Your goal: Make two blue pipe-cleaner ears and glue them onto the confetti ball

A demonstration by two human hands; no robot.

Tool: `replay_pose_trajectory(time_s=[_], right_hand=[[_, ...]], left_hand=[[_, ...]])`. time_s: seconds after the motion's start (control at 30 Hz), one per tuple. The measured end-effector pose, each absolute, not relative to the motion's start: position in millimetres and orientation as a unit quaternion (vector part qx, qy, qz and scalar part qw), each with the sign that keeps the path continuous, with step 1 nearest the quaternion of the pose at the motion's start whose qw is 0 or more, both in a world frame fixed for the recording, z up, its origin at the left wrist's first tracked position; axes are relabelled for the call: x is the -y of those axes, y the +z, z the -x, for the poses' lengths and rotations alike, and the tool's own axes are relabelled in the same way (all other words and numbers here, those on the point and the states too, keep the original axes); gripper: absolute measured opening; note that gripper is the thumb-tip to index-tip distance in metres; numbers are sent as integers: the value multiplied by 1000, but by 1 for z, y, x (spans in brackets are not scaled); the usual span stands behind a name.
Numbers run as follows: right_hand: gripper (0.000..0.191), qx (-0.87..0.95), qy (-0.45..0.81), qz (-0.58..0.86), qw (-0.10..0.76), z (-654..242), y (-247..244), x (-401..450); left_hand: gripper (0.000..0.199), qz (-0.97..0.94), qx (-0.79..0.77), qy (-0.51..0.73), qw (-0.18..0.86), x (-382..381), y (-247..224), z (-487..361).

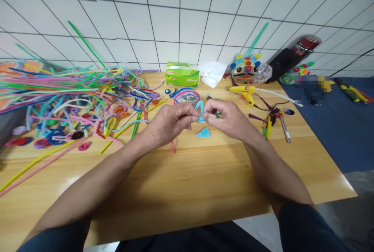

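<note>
Between my hands is a light blue pipe cleaner [200,106], bent into a narrow arch with folded rows at its lower end. My left hand [179,118] pinches it from the left side. From the right, my right hand [223,116] grips it with thumb and forefinger. Just below on the table lies a flat blue triangle [203,132] made of folded rows. Behind my hands sits a round pink-rimmed piece [187,96] with a shiny middle. A short red pipe cleaner piece [173,147] lies under my left hand.
A big heap of coloured pipe cleaners [67,88] covers the left side. At the back are a green tissue pack [182,74], a yellow glue gun [244,93], a decorated face figure [244,71] and a dark flask [292,57]. A pen [285,129] lies at right.
</note>
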State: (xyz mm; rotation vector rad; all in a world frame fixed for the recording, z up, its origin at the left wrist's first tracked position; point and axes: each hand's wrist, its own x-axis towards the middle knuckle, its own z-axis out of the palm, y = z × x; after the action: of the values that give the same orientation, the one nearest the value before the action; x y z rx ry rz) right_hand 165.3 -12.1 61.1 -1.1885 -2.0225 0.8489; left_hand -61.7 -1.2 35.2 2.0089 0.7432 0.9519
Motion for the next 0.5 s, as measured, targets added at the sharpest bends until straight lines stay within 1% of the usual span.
replay_pose_trajectory(time_s=[0.07, 0.2, 0.27, 0.4, 0.5], right_hand=[[14, 773, 321, 443, 321, -165, 62, 13], [12, 772, 279, 448, 356, -166, 59, 13], [12, 771, 253, 459, 361, -166, 55, 12], [12, 784, 254, 462, 329, -163, 42, 4], [15, 780, 281, 466, 310, -164, 36, -4]], left_hand=[[11, -778, -285, 383, 409, 3, 35, 61], [32, -690, -295, 440, 493, 4, 31, 57], [39, -664, -315, 438, 517, 0, 25, 55], [49, -657, -330, 389, 555, -18, 8, 56], [54, -641, -344, 381, 570, -31, -6, 58]])
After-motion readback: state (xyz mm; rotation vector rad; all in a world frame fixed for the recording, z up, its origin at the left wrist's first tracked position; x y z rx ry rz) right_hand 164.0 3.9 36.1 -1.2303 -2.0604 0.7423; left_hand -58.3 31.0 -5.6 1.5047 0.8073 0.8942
